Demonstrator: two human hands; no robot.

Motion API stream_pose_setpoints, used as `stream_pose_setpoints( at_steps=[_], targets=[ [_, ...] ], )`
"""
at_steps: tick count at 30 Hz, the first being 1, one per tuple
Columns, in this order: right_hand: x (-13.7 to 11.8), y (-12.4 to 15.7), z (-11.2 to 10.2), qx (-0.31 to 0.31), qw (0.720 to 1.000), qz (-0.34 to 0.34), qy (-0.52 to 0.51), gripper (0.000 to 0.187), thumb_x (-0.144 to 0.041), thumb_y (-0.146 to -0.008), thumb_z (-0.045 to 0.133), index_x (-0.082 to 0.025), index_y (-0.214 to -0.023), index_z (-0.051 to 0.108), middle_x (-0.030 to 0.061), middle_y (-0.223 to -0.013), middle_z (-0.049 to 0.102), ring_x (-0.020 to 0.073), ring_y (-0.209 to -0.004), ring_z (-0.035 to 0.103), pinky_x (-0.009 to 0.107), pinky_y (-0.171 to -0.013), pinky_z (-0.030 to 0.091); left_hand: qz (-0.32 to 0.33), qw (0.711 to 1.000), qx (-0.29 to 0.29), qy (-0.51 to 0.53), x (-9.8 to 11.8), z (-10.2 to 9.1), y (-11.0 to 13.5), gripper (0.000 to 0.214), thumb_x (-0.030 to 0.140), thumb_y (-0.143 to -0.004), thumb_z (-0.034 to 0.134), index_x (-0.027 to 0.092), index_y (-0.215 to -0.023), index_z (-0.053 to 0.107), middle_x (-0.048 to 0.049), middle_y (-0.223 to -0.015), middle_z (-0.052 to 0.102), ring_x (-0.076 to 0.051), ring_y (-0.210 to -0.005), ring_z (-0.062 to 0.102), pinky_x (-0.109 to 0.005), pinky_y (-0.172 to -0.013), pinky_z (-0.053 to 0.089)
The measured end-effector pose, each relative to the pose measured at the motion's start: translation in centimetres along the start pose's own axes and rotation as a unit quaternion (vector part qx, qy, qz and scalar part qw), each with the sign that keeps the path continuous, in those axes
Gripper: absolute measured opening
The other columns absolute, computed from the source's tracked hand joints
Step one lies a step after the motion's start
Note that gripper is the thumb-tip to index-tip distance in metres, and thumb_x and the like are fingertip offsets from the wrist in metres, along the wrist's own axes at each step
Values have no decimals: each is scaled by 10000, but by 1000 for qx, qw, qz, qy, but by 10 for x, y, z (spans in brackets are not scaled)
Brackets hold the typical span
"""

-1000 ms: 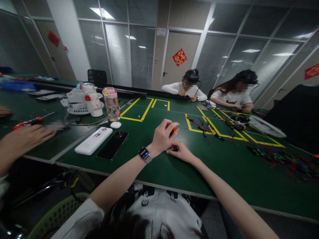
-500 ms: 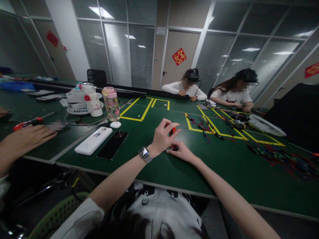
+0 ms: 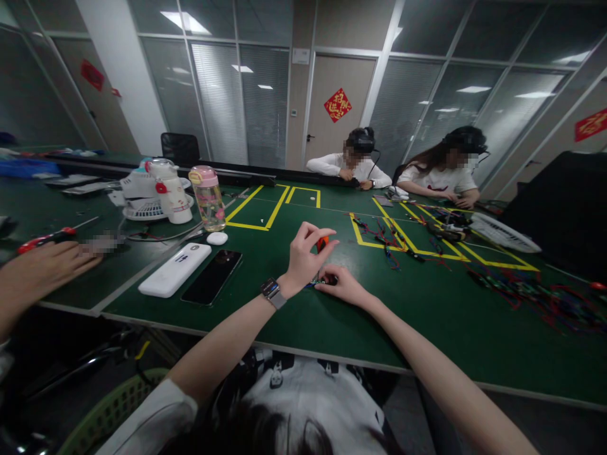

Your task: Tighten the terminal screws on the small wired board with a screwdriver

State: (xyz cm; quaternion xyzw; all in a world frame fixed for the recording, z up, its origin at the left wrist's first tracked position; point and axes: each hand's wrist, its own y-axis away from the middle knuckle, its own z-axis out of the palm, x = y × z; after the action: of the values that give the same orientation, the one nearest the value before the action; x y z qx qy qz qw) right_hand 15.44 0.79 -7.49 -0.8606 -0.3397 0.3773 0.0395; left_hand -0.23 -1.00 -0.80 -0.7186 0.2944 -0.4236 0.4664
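In the head view my left hand (image 3: 307, 256), wearing a watch at the wrist, is closed round a screwdriver (image 3: 323, 242) with an orange-red handle. Its shaft points down toward the table, and my fingers hide part of the handle. Just below, my right hand (image 3: 345, 287) rests on the tabletop, pinching a small circuit board (image 3: 318, 282) at its near edge. The screwdriver's tip reaches down to that board, but I cannot tell exactly where it touches. Most of the board is covered by my fingers.
Left of my hands lie a black phone (image 3: 213, 277), a white power bank (image 3: 175, 270) and an earbud case (image 3: 217, 238). A drink bottle (image 3: 207, 199) stands behind. Wired boards (image 3: 516, 291) heap at right. Another person's hand (image 3: 42, 268) is far left; two people sit opposite.
My left hand's fingers have shifted slightly round the screwdriver handle, which has turned a little. My right hand stays at the board. The whole view has moved slightly.
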Motion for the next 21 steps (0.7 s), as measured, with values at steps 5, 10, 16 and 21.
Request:
stream_pose_setpoints(
  at_steps=[5,10,16,21],
  targets=[
    [1,0,0,1,1000,-3,0,96,-232,-750,706,-172,-758,632,-34,-639,494,120,-603,451,243,-591,347,-21,998,-24,46,-2,-1,1,259,230,-989,425,192,-1148,625,-58,-1017,618,-153,-925,603,-285,-808,503],
    [2,0,1,0,1000,0,3,106,-240,-754,710,-165,-776,639,-36,-638,490,115,-596,449,238,-582,343,-65,992,-34,106,-3,0,-1,275,173,-971,449,201,-1197,604,-43,-1038,658,-130,-867,626,-253,-780,501],
    [3,0,1,-2,1000,3,-1,98,-226,-749,713,-162,-782,647,-33,-646,490,120,-605,459,243,-592,352,-70,997,2,44,-3,-2,-3,109,226,-865,656,204,-969,681,-7,-843,564,-136,-764,541,-257,-729,472],
    [3,0,1,-1,1000,0,-2,96,-229,-753,711,-164,-785,649,-27,-653,513,125,-615,469,244,-595,352,-85,991,-44,91,-2,-2,-3,262,195,-984,414,205,-1129,632,-52,-1016,612,-151,-898,594,-277,-802,481]
  ],
)
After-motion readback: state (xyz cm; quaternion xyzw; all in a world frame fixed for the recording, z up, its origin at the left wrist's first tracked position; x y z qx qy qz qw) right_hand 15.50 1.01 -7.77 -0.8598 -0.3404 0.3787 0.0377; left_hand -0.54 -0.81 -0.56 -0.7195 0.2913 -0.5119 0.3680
